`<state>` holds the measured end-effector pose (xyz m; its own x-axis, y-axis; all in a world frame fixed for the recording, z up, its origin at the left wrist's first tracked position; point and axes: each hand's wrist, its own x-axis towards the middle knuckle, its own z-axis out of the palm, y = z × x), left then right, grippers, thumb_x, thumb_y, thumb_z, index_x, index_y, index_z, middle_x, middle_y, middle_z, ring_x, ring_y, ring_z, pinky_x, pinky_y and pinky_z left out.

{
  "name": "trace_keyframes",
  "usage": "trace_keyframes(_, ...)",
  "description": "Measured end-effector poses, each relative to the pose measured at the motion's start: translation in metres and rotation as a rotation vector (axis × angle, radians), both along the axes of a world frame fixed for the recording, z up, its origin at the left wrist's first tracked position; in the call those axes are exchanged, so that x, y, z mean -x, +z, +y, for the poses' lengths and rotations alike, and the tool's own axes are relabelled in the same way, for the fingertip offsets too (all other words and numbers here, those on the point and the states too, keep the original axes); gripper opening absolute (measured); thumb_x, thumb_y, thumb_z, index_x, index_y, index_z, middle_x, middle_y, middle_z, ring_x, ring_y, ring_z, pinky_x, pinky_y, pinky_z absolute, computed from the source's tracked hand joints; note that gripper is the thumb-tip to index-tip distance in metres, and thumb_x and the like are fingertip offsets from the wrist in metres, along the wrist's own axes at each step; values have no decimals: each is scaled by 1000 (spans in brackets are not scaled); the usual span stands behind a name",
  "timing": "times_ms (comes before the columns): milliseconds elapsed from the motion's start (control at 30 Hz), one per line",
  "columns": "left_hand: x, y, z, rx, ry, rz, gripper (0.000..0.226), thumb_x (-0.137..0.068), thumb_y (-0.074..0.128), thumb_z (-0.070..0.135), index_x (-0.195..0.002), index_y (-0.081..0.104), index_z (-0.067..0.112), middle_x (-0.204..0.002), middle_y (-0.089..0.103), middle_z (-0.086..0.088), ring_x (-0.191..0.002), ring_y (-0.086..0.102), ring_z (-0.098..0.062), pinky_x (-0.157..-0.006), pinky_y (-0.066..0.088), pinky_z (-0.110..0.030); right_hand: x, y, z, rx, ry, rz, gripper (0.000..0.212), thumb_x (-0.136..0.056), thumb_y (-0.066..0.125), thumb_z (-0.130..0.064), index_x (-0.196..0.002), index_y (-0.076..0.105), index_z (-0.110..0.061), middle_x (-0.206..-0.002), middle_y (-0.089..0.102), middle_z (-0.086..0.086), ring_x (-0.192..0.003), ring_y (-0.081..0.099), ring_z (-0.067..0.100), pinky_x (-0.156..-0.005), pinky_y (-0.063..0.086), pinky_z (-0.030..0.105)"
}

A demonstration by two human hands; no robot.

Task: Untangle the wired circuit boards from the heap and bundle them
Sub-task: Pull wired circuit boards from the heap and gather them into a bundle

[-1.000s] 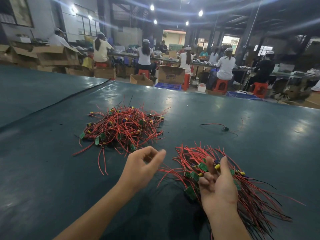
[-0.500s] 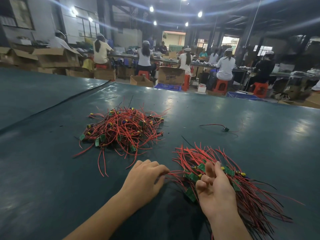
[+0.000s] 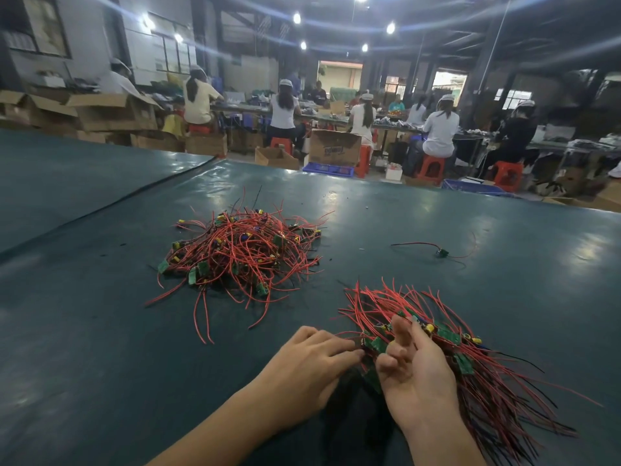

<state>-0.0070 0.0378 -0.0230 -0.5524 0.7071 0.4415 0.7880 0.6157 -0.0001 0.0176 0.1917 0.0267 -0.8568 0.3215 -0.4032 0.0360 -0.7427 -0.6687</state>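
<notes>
- Fingers (image 3: 339,348) of the left hand (image 3: 312,364) lie almost straight and a little apart, palm down. Their tips touch the near edge of the bundle (image 3: 487,375) of wired circuit boards, just at a green board (image 3: 376,344).
- The right hand (image 3: 420,375) is turned palm up, its back against the bundle. Its fingers (image 3: 400,327) are loosely curled, two of them raised, and I see nothing held between them.
- The bundle spreads behind and to the right of the right-hand fingers, its red wires lying roughly the same way.
- The heap (image 3: 242,253), still tangled, lies well beyond the left fingertips and to their left.
- One single board with wires (image 3: 441,253) lies alone, far beyond the right-hand fingers.
- All rests on a dark green table cover (image 3: 100,331), shiny under ceiling lamps (image 3: 390,27).
- Farther away, workers (image 3: 440,129) sit on red stools (image 3: 433,166) at benches, with cardboard boxes (image 3: 334,148) around.
</notes>
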Motion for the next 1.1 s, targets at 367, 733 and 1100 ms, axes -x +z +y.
trace_keyframes(367,10,10,-14,-163,86,53,13,-92,59,36,-90,71,32,-80,67,15,-71,60,-9,-84,35,-26,-1,0,2,11,23,-6,20,-103,46,-28,-98,61,-15,-60,48,-7,-31,33,2,-31,26,13)
trace_keyframes(733,14,16,-19,-808,180,86,9,-97,49,28,-101,56,27,-85,63,23,-90,53,5,-86,38,-25,-2,2,0,-272,107,-11,15,-93,62,-25,-100,72,-17,-67,70,-7,-50,46,6,-46,36,21)
trace_keyframes(1100,16,22,-23,-772,245,255,14,-92,58,26,-96,69,20,-92,66,16,-87,59,-3,-84,39,-33,-12,0,-22,-760,419,285,15,-85,70,-21,-73,78,-19,-74,75,4,-53,61,0,-44,41,12)
